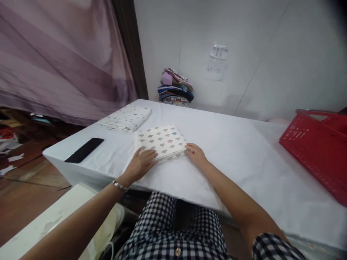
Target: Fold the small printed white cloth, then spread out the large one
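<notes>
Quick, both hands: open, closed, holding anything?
Left hand: open, flat on the folded patterned cloth.
Right hand: open, fingertips at the cloth's near right corner.

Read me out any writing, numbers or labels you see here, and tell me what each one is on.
"45-50": handwritten on the lower paper sheet stuck on the white wall.
Upper paper note on the same wall: dark marks, too blurred to read.
Folded patterned cloth under the left hand and right hand: printed shapes only, no words.
</notes>
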A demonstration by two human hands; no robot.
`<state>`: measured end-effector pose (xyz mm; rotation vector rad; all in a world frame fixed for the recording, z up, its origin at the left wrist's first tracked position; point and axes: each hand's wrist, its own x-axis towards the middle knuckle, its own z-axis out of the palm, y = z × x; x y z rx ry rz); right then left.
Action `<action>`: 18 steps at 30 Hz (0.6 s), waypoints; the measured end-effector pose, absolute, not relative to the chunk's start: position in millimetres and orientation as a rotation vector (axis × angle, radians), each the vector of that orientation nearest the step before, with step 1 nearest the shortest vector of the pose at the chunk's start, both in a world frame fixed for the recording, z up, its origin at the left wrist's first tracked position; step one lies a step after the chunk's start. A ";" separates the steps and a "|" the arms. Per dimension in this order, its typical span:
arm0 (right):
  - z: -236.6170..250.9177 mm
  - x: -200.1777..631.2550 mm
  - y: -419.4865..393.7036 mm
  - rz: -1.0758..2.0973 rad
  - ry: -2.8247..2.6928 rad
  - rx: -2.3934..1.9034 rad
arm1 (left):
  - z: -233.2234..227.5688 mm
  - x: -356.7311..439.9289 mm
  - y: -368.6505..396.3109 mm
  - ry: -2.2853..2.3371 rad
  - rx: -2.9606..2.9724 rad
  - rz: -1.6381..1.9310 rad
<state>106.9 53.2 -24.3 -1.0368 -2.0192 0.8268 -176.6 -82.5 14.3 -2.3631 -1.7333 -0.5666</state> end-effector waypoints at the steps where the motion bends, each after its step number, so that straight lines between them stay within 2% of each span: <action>1: -24.1 105.5 54.3 0.809 -2.030 -1.037 | 14.8 -172.6 -80.4 -1.731 -2.363 -0.585; 10: -21.3 101.7 53.2 0.585 -2.110 -1.043 | 15.3 -165.7 -71.9 -1.768 -2.272 -0.556; 18: -19.4 98.6 55.3 0.420 -2.254 -0.878 | 18.2 -152.0 -68.9 -1.808 -2.271 -0.526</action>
